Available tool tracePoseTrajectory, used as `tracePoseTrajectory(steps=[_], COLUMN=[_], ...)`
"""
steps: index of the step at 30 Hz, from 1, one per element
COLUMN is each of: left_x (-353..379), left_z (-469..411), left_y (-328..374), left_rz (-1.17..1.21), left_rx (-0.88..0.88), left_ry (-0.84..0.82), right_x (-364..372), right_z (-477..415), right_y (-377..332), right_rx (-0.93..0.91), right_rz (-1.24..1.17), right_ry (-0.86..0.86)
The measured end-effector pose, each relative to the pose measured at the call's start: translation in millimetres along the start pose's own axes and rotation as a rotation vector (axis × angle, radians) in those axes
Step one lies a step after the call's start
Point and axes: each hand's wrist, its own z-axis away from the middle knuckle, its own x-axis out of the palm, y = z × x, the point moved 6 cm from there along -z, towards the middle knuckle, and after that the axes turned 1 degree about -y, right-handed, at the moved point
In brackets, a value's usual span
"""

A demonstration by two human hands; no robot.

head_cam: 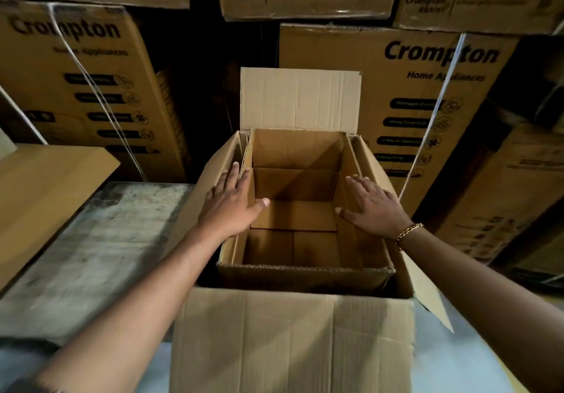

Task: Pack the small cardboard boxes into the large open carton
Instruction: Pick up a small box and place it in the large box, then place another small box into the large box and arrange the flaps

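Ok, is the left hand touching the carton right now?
Touching. The head view shows the left hand lying flat, fingers straight, on the left flap of the carton, with the thumb reaching over the opening.

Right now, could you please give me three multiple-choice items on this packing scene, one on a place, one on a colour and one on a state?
1. Where does the left hand lie?
A on the floor
B on the left side of the large carton
C on a door handle

2. What colour is the bracelet that the person wears?
A gold
B black
C red

3. How does the carton's far flap stand?
A folded shut
B torn off
C upright

Answers:
1 B: its straight fingers rest flat on that side, with the thumb over the opening.
2 A: the chain glints gold.
3 C: it rises behind the opening.
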Motion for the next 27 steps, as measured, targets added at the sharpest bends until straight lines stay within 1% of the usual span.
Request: tracePoseTrajectory(steps=[8, 14, 19, 23, 27], left_x=[-33.9, -84.2, -138.1, -186.6, -232.2], left_z=[58.2, 81.5, 113.2, 155.3, 208.4], left_y=[9.0, -29.6, -108.4, -205.2, -317.6], left_rz=[-0.104, -0.118, -0.125, -0.173, -0.223], left_rx=[0.040, 0.024, -0.048, -0.164, -0.293], left_ry=[0.066, 0.166, 0.275, 0.364, 0.403], right_x=[-27.1, -51.4, -61.1, -57.4, -38.9], right_z=[38.5, 26.7, -2.0, -21.8, -31.2], right_y=[-31.1, -99.8, -206.2, -329.0, -464.0], right_rx=[-0.040, -0.134, -0.247, -0.371, -0.508], right_rz=[0.013, -0.031, -0.064, -0.114, -0.152], right_ry=[0.059, 0.098, 0.138, 0.166, 0.176])
